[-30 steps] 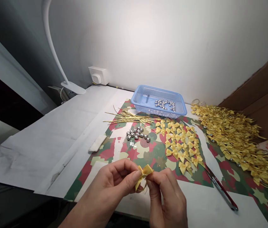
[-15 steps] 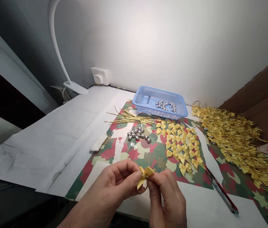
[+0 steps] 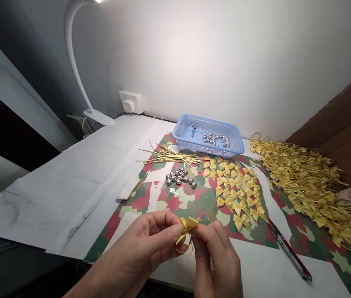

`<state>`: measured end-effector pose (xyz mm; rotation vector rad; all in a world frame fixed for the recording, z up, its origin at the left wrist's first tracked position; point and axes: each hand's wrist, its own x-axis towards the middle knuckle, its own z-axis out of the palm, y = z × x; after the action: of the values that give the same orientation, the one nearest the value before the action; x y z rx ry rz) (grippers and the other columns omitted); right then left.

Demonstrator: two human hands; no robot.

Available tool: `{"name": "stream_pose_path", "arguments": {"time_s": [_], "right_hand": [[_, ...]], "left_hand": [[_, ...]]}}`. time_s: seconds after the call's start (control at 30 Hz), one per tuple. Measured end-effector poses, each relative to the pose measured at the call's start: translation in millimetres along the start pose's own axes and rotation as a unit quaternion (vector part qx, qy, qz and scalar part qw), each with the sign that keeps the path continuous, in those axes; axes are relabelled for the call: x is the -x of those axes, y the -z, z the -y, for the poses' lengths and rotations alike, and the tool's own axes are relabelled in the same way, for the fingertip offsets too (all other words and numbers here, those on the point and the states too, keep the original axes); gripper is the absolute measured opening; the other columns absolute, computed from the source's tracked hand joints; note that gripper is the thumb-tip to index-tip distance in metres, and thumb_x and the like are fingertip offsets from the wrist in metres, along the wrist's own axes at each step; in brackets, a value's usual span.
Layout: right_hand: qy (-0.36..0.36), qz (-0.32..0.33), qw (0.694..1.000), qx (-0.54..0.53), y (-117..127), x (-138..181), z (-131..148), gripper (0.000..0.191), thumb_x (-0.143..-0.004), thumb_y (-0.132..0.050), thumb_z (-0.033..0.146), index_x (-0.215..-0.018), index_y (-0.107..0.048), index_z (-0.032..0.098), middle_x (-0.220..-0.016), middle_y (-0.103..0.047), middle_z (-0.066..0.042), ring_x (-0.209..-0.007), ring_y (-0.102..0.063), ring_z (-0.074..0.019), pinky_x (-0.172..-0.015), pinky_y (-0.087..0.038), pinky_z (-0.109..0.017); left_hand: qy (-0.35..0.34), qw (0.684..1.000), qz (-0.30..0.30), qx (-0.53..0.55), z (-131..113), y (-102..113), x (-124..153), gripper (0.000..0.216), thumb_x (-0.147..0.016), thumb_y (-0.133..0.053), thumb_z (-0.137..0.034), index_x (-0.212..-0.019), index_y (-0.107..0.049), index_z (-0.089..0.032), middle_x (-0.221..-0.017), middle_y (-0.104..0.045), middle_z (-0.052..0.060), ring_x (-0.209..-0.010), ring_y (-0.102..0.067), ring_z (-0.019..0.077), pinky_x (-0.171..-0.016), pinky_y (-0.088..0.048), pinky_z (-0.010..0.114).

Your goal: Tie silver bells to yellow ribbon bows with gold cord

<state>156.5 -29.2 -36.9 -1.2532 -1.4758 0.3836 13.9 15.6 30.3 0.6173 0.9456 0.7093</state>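
Note:
A small yellow ribbon bow [image 3: 187, 225] with a thin gold wire looped under it is pinched between both of my hands near the table's front edge. My left hand [image 3: 150, 242] grips its left side with thumb and fingers. My right hand [image 3: 215, 256] grips its right side. Beyond them lie loose yellow bows [image 3: 236, 188] in rows, a cluster of silver bells [image 3: 180, 176] and a bundle of gold wires [image 3: 170, 155].
A blue basket [image 3: 194, 126] with more silver bells stands at the back. A big heap of finished bows [image 3: 308, 182] fills the right side. Red-handled pliers [image 3: 290, 252] lie right of my hands. A lamp arm [image 3: 76, 66] and a wall socket [image 3: 130, 101] are at the back left.
The bow has turned slightly between my fingers and the gold wire loop now hangs lower beneath it. Both hands stay in place.

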Motion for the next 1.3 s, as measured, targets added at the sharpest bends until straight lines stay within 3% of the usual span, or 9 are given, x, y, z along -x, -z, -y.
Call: {"name": "stream_pose_path", "arguments": {"time_s": [0.53, 0.93, 1.3], "right_hand": [[0.04, 0.004, 0.999, 0.02, 8.2, -7.9, -2.2, 0.021, -0.101, -0.047, 0.012, -0.101, -0.066, 0.022, -0.074, -0.05, 0.001, -0.061, -0.051, -0.0132, -0.054, -0.043, -0.022], [0.041, 0.004, 0.999, 0.015, 8.2, -6.4, -5.0, 0.019, -0.101, -0.049, 0.014, -0.093, -0.062, 0.024, -0.074, -0.049, 0.002, -0.062, -0.05, -0.0129, -0.055, -0.042, -0.022], [0.044, -0.003, 0.999, 0.007, 6.2, -5.5, -3.9, 0.016, -0.104, -0.05, 0.016, -0.097, -0.063, 0.022, -0.077, -0.055, 0.001, -0.065, -0.054, -0.0134, -0.059, -0.045, -0.022]], "left_hand": [[-0.001, 1.0, 0.021, -0.013, 1.3, -0.9, -0.4, 0.02, -0.089, -0.076, -0.034, -0.077, -0.071, -0.02, -0.078, -0.064, -0.001, -0.076, -0.053, 0.0152, -0.073, -0.05, 0.024], [0.0, 0.999, 0.032, -0.015, 0.7, -0.5, 0.8, 0.027, -0.084, -0.081, -0.041, -0.074, -0.069, -0.019, -0.074, -0.065, -0.001, -0.072, -0.053, 0.015, -0.07, -0.048, 0.024], [-0.001, 0.999, 0.017, -0.031, 3.1, -2.9, 0.2, 0.015, -0.084, -0.08, -0.025, -0.075, -0.069, -0.02, -0.074, -0.067, -0.001, -0.074, -0.055, 0.0159, -0.072, -0.048, 0.025]]}}
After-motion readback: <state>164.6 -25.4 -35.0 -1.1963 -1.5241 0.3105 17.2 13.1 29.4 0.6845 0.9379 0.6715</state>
